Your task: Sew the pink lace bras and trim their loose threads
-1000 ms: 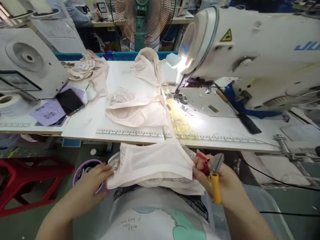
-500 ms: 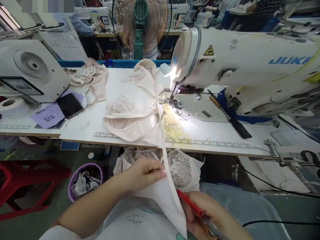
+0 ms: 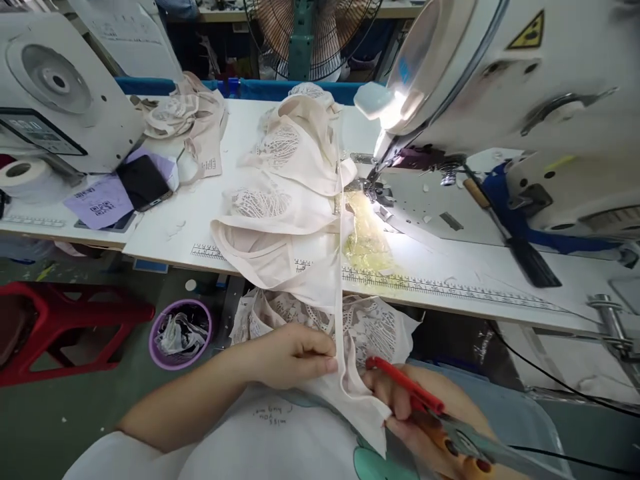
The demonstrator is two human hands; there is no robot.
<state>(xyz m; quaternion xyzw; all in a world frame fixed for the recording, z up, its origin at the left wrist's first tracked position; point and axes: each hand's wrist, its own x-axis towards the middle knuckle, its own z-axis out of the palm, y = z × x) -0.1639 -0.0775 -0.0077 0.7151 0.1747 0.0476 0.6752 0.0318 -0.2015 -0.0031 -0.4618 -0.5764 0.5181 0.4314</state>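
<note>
My left hand (image 3: 295, 353) pinches a pale beige garment piece (image 3: 350, 400) in my lap, fingers closed on its edge beside a taut strip of band (image 3: 341, 280). That strip runs up over the table edge to the sewing machine's needle area (image 3: 373, 190). My right hand (image 3: 415, 413) holds red-and-yellow handled scissors (image 3: 430, 413), blades pointing toward the fabric, and also touches the cloth. More joined beige lace pieces (image 3: 285, 220) lie in a chain across the white table (image 3: 175, 233).
A white sewing machine (image 3: 525, 87) fills the right side, its lamp lit. At left stand another machine (image 3: 55, 93), a phone (image 3: 143, 183), purple slips and a tape roll (image 3: 25, 180). Below are a purple waste bin (image 3: 180, 333), a red stool (image 3: 60, 327) and a clear tub (image 3: 520, 413).
A second ago both hands spread a piece flat; since then my left hand moved right to pinch by the strip, my right hand dropped lower with the scissors, and the view moved closer.
</note>
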